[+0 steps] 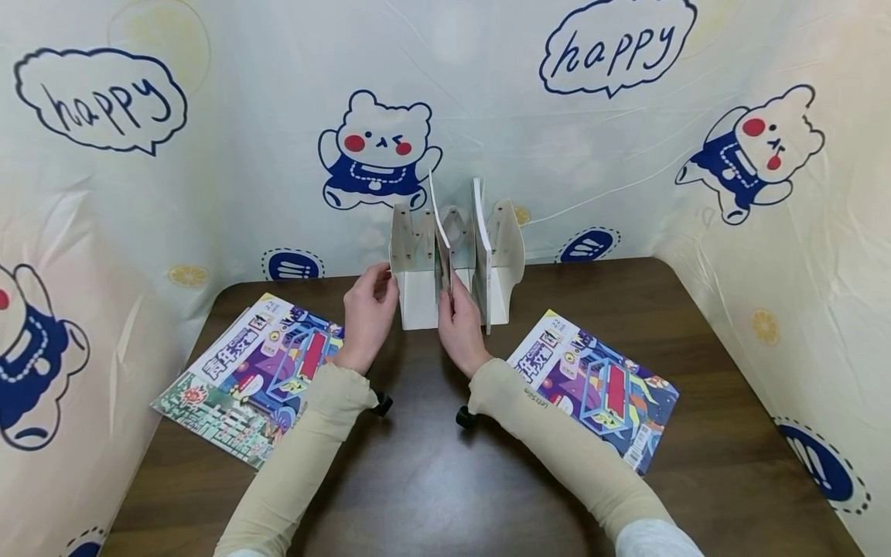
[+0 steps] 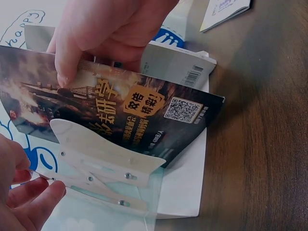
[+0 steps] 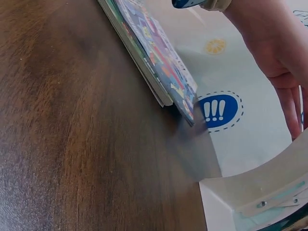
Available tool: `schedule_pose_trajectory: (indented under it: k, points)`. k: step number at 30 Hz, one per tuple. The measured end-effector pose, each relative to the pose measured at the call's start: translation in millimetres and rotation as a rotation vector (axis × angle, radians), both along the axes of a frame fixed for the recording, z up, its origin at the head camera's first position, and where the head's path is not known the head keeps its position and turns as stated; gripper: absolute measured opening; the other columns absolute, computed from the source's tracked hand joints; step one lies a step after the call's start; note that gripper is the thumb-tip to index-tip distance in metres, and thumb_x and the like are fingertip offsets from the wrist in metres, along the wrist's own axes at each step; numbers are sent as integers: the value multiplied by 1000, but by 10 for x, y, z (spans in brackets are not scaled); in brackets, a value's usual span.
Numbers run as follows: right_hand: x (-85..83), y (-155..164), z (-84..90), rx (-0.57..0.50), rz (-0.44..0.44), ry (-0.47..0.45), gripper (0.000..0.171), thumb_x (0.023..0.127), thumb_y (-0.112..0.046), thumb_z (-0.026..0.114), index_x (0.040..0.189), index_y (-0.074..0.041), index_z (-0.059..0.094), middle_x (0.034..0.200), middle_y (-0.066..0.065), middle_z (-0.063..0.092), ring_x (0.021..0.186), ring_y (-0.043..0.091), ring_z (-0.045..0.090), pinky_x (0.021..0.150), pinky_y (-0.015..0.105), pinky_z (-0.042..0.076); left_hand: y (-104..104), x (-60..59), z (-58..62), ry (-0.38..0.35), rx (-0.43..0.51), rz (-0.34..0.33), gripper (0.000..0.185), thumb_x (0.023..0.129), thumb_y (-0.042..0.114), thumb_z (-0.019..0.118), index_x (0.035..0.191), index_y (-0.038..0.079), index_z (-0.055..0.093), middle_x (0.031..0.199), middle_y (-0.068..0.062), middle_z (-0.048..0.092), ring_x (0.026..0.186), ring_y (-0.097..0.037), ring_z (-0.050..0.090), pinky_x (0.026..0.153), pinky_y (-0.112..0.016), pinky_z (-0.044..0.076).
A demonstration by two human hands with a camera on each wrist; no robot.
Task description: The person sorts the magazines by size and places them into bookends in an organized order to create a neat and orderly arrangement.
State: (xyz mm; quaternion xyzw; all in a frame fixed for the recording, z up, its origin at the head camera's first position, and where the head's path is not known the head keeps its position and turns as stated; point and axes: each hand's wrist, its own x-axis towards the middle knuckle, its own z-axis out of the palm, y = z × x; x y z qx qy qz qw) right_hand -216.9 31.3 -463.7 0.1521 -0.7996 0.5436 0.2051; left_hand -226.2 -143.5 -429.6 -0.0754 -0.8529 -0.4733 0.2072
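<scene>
A: Dark magazine (image 2: 115, 101), where?
B: In the right hand (image 1: 462, 329), thumb on the dark printed cover, other fingers behind it. Roughly upright inside the white desktop book rack (image 1: 421, 305). QR code sits on the cover beyond the thumb, toward the wearer. Whether the lower edge touches the rack base: cannot tell.

A: Left hand (image 1: 369, 313)?
B: Thumb and finger pinch the edge of the rack's left end panel (image 2: 106, 156); narrow gap, just the panel between. Magazine is near those fingertips, past the panel.

A: Handling?
B: Judging by looks: light, thin, floppy paper; edge seems to bow a bit. Glossy cover, so probably slippery under a loose thumb. Won't break, but corners could crease or catch on a panel.

A: Best hold?
B: Thumb flat on one cover, fingers spread on the other, close to the edge the right hand has now. A wider spread would likely stiffen the sheets; a pinch at one corner would let them fan.

A: Rack?
B: Looks light, stiff, likely to slide, so steadying that panel makes sense. Another upright book (image 1: 482, 255) stands just right of the right fingers.
</scene>
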Motion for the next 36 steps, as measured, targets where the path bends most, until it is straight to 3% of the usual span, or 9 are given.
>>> schedule_pose_trajectory:
  k: [2, 6, 11, 17, 25, 36]
  points:
    - [0, -2, 14, 10, 10, -16, 53, 110, -9, 44, 162, -8, 35, 153, 17, 53, 136, 27, 53, 113, 44, 46, 3, -2, 2, 4, 0, -1, 33, 106, 20, 62, 136, 7, 64, 127, -14, 70, 108, -29, 71, 94, -45, 60]
    - [-11, 1, 9, 24, 29, -37, 55, 110, -11, 46, 163, -9, 32, 161, 14, 45, 144, 27, 47, 113, 45, 47, 13, 2, 1, 10, 0, 1, 33, 106, 21, 62, 136, 8, 64, 127, -14, 70, 109, -29, 71, 93, -45, 61]
    - [-3, 15, -25, 39, 46, -51, 55, 109, -11, 47, 162, -7, 34, 161, 15, 44, 145, 28, 45, 107, 47, 52, 13, 15, 3, 5, 6, 1, 33, 106, 21, 62, 136, 7, 64, 128, -14, 70, 109, -29, 71, 93, -45, 61]
    - [22, 45, -33, 81, 50, -72, 56, 108, -14, 50, 162, -7, 35, 162, 16, 42, 147, 29, 44, 110, 47, 49, 9, 14, 0, 5, 11, -3, 33, 105, 19, 63, 136, 7, 64, 128, -15, 70, 111, -30, 70, 94, -45, 60]
    - [76, 92, -18, 124, 52, 1, 56, 105, -13, 57, 158, -4, 41, 156, 20, 50, 144, 32, 48, 119, 46, 40, -6, 19, -12, 16, 16, -10, 33, 106, 21, 62, 136, 7, 64, 129, -15, 70, 112, -30, 70, 94, -46, 60]
    - [157, 204, 5, 132, 81, -23, 56, 104, -14, 60, 157, -6, 43, 154, 19, 51, 140, 32, 51, 113, 46, 47, -4, 13, -4, 10, 17, -10, 32, 105, 14, 63, 135, 6, 63, 128, -16, 69, 111, -31, 70, 94, -46, 60]
